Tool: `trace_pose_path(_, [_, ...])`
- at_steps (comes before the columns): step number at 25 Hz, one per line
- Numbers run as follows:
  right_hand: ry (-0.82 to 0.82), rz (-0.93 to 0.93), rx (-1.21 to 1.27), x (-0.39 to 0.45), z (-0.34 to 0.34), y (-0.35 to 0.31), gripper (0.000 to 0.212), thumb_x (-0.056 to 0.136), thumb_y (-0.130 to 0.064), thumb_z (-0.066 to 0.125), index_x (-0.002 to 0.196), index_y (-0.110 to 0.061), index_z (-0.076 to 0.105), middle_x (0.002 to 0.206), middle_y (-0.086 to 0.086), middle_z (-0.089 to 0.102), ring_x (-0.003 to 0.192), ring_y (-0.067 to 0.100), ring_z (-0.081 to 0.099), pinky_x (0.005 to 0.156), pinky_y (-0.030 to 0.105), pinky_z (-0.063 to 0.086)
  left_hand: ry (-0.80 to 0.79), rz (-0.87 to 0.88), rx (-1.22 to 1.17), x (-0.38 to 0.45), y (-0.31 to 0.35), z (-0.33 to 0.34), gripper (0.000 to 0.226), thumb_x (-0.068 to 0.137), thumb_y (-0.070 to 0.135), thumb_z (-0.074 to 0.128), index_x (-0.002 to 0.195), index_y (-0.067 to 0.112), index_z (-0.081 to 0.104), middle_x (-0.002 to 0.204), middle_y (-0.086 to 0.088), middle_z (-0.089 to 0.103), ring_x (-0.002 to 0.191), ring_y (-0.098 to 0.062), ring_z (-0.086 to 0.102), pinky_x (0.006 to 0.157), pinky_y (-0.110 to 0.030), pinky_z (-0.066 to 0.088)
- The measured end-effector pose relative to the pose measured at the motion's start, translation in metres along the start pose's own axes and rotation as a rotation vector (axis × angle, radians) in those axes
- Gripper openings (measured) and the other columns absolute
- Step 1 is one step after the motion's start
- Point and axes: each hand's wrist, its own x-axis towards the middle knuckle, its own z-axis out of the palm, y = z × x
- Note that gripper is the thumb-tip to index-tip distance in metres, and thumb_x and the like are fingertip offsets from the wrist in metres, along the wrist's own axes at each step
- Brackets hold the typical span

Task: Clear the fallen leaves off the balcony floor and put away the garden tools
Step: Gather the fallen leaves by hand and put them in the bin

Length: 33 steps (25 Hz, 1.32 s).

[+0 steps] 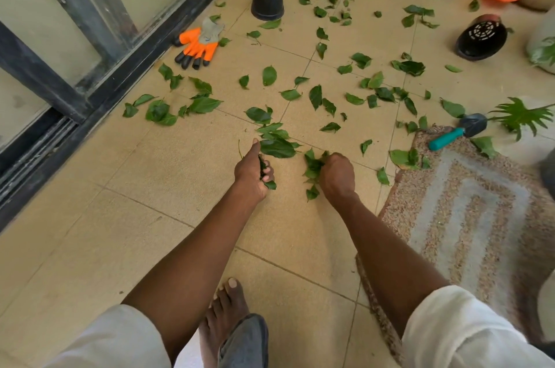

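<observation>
**Balcony leaf cleanup, barely started**

Both hands are down on the tile floor (180, 187), each full of leaves: left hand (252, 170) has its fingers curled round a small bunch, right hand (336, 175) is fisted on another clump. Most of the green leaves (315, 97) are scattered from 10 to 2 o'clock, fresh and flat. Tools aren't put away: orange glove (196, 46) at 11, teal-handled trowel (456, 131) at 2.
</observation>
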Motion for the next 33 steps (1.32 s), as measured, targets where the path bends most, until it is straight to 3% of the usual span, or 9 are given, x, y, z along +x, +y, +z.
trace_pose_path(3, [0.058, 0.158, 0.42, 0.009, -0.025, -0.012, 0.021, 0.086, 0.001, 0.06, 0.097, -0.009, 0.074, 0.088, 0.005, 0.071, 0.07, 0.017, 0.064, 0.062, 0.028, 0.055, -0.022, -0.016, 0.059, 0.003, -0.002, 0.008, 0.041, 0.083, 0.052, 0.07, 0.075, 0.016, 0.052, 0.058, 0.002, 0.043, 0.039, -0.008, 0.033, 0.031, -0.017, 0.023])
trace_pose_path(6, [-0.11, 0.171, 0.77, 0.0, -0.041, -0.048, 0.022, 0.08, -0.001, 0.072, 0.098, -0.01, 0.064, 0.09, 0.008, 0.071, 0.073, 0.021, 0.07, 0.066, 0.04, 0.059, -0.088, -0.001, 0.181, 0.002, -0.004, 0.028, 0.048, 0.077, 0.063, 0.069, 0.088, 0.017, 0.062, 0.062, 0.001, 0.051, 0.041, -0.009, 0.037, 0.034, -0.018, 0.025])
trace_pose_path(10, [-0.161, 0.094, 0.681, -0.013, -0.025, -0.079, 0.016, 0.082, 0.001, 0.059, 0.072, -0.008, 0.067, 0.069, 0.007, 0.065, 0.054, 0.013, 0.061, 0.05, 0.023, 0.053, -0.189, -0.011, 0.238, -0.001, -0.007, 0.046, 0.039, 0.084, 0.056, 0.065, 0.081, 0.017, 0.069, 0.063, -0.001, 0.059, 0.044, -0.011, 0.05, 0.035, -0.018, 0.033])
trace_pose_path(13, [-0.22, 0.106, 0.581, -0.015, -0.017, -0.077, 0.019, 0.078, -0.003, 0.057, 0.064, -0.011, 0.067, 0.067, 0.009, 0.066, 0.067, 0.022, 0.065, 0.06, 0.031, 0.056, -0.145, -0.016, 0.165, 0.006, -0.012, 0.042, 0.024, 0.089, 0.028, 0.065, 0.101, 0.008, 0.071, 0.085, -0.012, 0.065, 0.056, -0.016, 0.058, 0.044, -0.022, 0.045])
trace_pose_path(17, [-0.437, 0.046, 0.749, -0.001, -0.05, -0.04, 0.021, 0.077, -0.003, 0.074, 0.095, -0.015, 0.075, 0.094, -0.001, 0.073, 0.089, 0.016, 0.065, 0.076, 0.025, 0.051, 0.011, 0.008, 0.174, 0.009, -0.008, 0.03, 0.018, 0.092, 0.004, 0.05, 0.081, 0.005, 0.064, 0.062, -0.009, 0.06, 0.039, -0.011, 0.044, 0.033, -0.016, 0.028])
trace_pose_path(21, [-0.571, -0.171, 0.002, 0.006, -0.036, -0.003, 0.063, 0.074, -0.009, 0.081, 0.132, -0.017, 0.06, 0.128, 0.004, 0.048, 0.113, 0.021, 0.051, 0.089, 0.024, 0.04, 0.044, -0.013, 0.14, 0.01, -0.003, 0.019, 0.017, 0.092, 0.002, 0.045, 0.079, 0.006, 0.057, 0.056, -0.007, 0.054, 0.043, -0.011, 0.037, 0.032, -0.016, 0.023])
trace_pose_path(26, [-0.219, -0.249, 0.089, -0.021, 0.005, 0.02, 0.025, 0.085, 0.001, 0.064, 0.108, -0.005, 0.073, 0.105, 0.007, 0.061, 0.099, 0.025, 0.059, 0.07, 0.019, 0.038, 0.036, -0.007, 0.126, 0.006, 0.001, 0.017, 0.015, 0.092, 0.003, 0.049, 0.079, 0.007, 0.056, 0.063, -0.008, 0.052, 0.048, -0.011, 0.042, 0.031, -0.016, 0.025])
trace_pose_path(31, [-0.051, -0.434, -0.199, -0.046, 0.019, 0.021, 0.03, 0.088, 0.006, 0.044, 0.106, 0.001, 0.068, 0.105, 0.016, 0.062, 0.099, 0.032, 0.053, 0.076, 0.037, 0.048, 0.058, -0.014, 0.123, 0.007, -0.003, 0.008, 0.016, 0.093, 0.001, 0.049, 0.08, 0.004, 0.058, 0.061, -0.01, 0.058, 0.045, -0.012, 0.049, 0.032, -0.017, 0.031])
trace_pose_path(33, [-0.049, -0.39, -0.12, -0.046, 0.018, 0.014, 0.025, 0.089, 0.005, 0.044, 0.1, -0.002, 0.065, 0.101, 0.015, 0.06, 0.096, 0.03, 0.053, 0.076, 0.036, 0.045, 0.083, -0.008, 0.088, 0.007, -0.005, 0.007, 0.013, 0.094, -0.001, 0.052, 0.084, 0.0, 0.061, 0.063, -0.014, 0.064, 0.057, -0.018, 0.062, 0.036, -0.017, 0.042])
